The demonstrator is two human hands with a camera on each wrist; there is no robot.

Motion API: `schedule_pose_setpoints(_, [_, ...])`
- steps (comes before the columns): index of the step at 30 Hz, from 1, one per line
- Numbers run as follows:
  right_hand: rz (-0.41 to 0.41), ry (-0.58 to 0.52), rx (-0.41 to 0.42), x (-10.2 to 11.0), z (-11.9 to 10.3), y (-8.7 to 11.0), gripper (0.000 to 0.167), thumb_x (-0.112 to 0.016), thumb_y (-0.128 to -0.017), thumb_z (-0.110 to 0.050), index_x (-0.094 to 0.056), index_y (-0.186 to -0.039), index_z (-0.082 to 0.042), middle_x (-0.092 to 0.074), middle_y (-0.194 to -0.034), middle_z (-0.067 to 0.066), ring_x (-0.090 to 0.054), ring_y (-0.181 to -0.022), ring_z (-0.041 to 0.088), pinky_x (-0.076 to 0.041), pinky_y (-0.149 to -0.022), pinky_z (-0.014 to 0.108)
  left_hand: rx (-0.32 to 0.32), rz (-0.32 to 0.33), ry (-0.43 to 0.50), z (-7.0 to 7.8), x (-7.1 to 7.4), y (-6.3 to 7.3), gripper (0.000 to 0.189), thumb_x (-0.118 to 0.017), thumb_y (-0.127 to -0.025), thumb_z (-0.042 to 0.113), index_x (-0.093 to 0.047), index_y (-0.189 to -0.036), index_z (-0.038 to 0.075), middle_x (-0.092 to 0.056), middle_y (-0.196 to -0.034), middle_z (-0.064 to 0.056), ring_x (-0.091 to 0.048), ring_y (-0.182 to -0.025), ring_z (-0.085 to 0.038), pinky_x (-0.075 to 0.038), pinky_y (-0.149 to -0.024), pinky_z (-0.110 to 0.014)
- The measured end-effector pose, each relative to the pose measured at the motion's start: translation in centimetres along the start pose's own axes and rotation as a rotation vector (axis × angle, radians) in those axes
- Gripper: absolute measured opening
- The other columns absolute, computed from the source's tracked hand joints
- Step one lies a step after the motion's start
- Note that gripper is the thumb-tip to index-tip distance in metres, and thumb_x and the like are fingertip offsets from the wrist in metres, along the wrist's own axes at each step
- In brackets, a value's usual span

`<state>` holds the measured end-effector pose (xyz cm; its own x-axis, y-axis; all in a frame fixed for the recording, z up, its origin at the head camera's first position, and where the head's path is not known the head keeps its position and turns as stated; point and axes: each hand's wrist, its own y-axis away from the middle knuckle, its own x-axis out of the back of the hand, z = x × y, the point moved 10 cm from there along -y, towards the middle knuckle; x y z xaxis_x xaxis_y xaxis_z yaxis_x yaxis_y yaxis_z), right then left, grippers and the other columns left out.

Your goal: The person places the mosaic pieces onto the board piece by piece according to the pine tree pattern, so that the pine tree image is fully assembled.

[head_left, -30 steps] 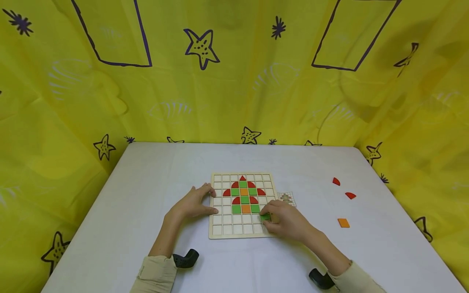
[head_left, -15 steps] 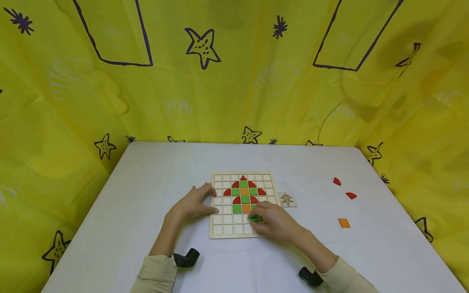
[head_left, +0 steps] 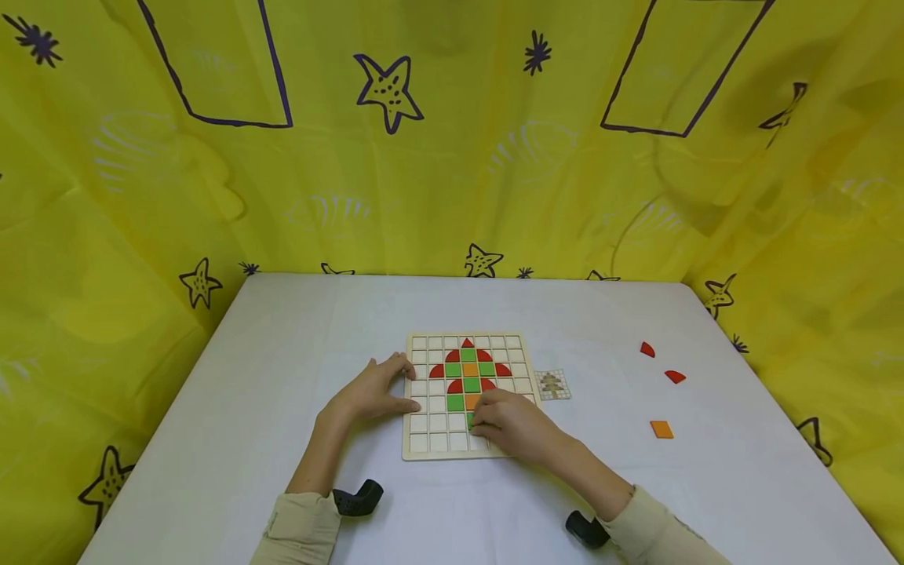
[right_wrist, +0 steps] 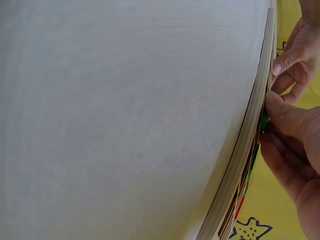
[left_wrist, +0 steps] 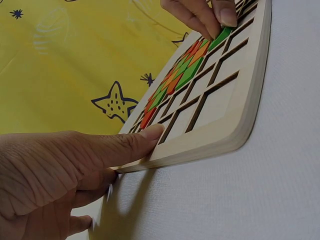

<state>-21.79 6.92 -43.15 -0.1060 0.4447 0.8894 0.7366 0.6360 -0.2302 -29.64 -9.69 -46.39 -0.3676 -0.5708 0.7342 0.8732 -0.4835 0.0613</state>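
Observation:
My right hand (head_left: 519,424) pinches a green tile (left_wrist: 220,38) between thumb and fingers, low over the wooden grid board (head_left: 428,444). In the head view the fingers cover most of that tile, just below an orange square tile (head_left: 472,402). The tile appears partly tilted in the left wrist view. Red, green and orange tiles form a tree-like shape on the board. My left hand (head_left: 374,391) rests on the board's left edge, its thumb (left_wrist: 145,137) lying on the rim and its other fingers beside the edge.
A small pattern card (head_left: 553,384) with a tree picture lies at the board's right edge. Two red quarter-round tiles (head_left: 675,377) and an orange tile (head_left: 661,429) lie farther right on the white table (head_left: 304,329). A yellow curtain (head_left: 438,188) stands behind.
My right hand has moved left across the board with the green tile, from near the right edge to below the orange square. The left hand has stayed on the board's left edge.

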Motion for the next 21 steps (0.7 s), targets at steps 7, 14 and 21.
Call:
schedule_pose_setpoints(7, [-0.018, -0.005, -0.044, 0.0, 0.6, 0.2, 0.005, -0.080, -0.089, -0.011, -0.079, -0.094, -0.010, -0.067, -0.090, -0.006, -0.061, -0.084, 0.008, -0.057, -0.075, 0.023, 0.034, -0.009, 0.021, -0.4, -0.3, 0.0, 0.041, -0.087, -0.084, 0.023, -0.057, -0.109, 0.013, -0.052, -0.149, -0.018, -0.042, -0.145, -0.036, -0.009, -0.126, -0.060])
schedule_pose_setpoints(14, [0.033, 0.072, -0.074, 2.0, 2.1, 1.8, 0.008, -0.081, -0.089, -0.013, -0.078, -0.097, -0.010, -0.070, -0.093, -0.005, -0.064, -0.085, 0.009, -0.059, -0.076, 0.027, 0.020, 0.000, 0.017, -0.2, -0.1, 0.1, 0.041, -0.087, -0.083, 0.022, -0.057, -0.109, 0.012, -0.058, -0.139, -0.012, -0.048, -0.140, -0.033, -0.010, -0.126, -0.060])
schedule_pose_setpoints(21, [0.072, 0.126, -0.214, 4.1, 4.9, 4.5, 0.013, -0.083, -0.087, -0.016, -0.077, -0.098, -0.013, -0.073, -0.102, -0.001, -0.069, -0.108, 0.028, -0.059, -0.094, 0.047, 0.025, 0.008, 0.022, -0.3, 0.0, 0.2, 0.041, -0.087, -0.083, 0.022, -0.057, -0.109, 0.013, -0.059, -0.139, -0.010, -0.048, -0.140, -0.034, -0.012, -0.125, -0.062])
